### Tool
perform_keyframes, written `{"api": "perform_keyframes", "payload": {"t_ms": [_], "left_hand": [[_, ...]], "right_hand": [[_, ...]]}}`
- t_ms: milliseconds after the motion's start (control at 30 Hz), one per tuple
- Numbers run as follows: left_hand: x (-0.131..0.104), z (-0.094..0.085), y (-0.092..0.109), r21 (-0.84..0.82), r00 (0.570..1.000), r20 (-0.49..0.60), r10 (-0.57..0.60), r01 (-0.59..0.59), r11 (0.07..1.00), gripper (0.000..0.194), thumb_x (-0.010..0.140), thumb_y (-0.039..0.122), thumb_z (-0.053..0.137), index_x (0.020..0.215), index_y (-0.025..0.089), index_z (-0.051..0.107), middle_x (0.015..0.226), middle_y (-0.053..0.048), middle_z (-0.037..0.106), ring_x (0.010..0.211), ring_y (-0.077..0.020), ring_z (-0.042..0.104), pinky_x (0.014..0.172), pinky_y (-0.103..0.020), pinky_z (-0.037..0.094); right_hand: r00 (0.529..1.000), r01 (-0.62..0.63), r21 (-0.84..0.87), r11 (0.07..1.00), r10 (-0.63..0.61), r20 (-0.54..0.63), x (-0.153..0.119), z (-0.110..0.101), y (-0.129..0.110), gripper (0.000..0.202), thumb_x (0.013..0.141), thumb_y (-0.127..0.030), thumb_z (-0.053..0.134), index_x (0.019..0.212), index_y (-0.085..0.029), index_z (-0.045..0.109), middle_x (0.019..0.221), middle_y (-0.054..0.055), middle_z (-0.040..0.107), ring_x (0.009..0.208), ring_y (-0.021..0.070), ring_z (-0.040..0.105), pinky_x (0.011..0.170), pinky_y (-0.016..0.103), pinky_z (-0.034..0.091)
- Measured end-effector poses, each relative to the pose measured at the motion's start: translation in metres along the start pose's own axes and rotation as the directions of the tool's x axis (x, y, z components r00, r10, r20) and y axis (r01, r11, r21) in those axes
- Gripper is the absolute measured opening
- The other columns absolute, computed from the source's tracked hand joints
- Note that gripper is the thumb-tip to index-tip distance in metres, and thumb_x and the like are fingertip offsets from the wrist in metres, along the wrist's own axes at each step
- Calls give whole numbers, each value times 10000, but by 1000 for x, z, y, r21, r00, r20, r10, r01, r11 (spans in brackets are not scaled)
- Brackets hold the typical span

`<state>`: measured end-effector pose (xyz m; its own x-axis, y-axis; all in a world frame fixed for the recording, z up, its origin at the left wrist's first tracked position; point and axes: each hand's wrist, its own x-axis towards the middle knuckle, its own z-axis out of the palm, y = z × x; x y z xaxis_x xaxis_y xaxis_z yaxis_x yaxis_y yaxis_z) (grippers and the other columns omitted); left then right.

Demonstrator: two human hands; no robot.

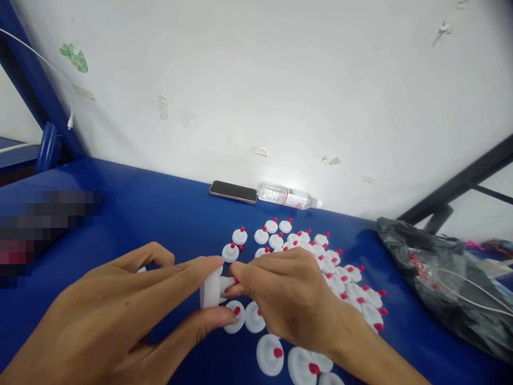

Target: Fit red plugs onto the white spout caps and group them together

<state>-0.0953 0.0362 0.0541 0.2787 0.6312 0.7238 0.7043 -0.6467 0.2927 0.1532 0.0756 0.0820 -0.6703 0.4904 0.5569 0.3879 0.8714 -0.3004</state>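
Observation:
My left hand (132, 305) grips a white plastic cap (209, 291) by its rim, between the thumb below and fingers above. The cap is turned on its side, its spout facing right. At the spout's end my right hand (288, 297) pinches with thumb and forefinger, and a bit of a red tip (236, 280) shows between them. Just under my hands lies another white cap with a red tip (237, 310). Several more of these caps (270, 355) spread around and behind my right hand, which hides part of them.
A phone (233, 191) and a clear plastic bottle (286, 195) lie along the white wall at the back of the blue table (160, 214). On the right is a black plastic bag (425, 283) with red pieces in it. A blurred-out patch covers the left edge.

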Motion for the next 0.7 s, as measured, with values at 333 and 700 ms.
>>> {"api": "perform_keyframes", "payload": {"t_ms": [333, 700], "left_hand": [[-6, 10, 10, 5, 999, -4, 50, -50, 999, 248, 973, 513, 769, 1187, 404, 833, 682, 62, 699, 615, -186, 651, 741, -369, 670], [9, 11, -14, 130, 999, -30, 12, -8, 992, 373, 1099, 593, 625, 1459, 507, 668, 978, 106, 834, 981, -210, 779, 748, -304, 608]], "right_hand": [[983, 173, -378, 909, -136, 122, 2, 7, -9, 345, 1052, -30, 533, 826, -171, 752, 625, -4, 704, 482, 154, 606, 409, 344, 400], [983, -82, -167, 982, 108, 150, 7, -31, 17, 280, 1212, -369, 582, 1107, -234, 804, 882, -2, 820, 705, 133, 706, 633, 274, 430]]}}
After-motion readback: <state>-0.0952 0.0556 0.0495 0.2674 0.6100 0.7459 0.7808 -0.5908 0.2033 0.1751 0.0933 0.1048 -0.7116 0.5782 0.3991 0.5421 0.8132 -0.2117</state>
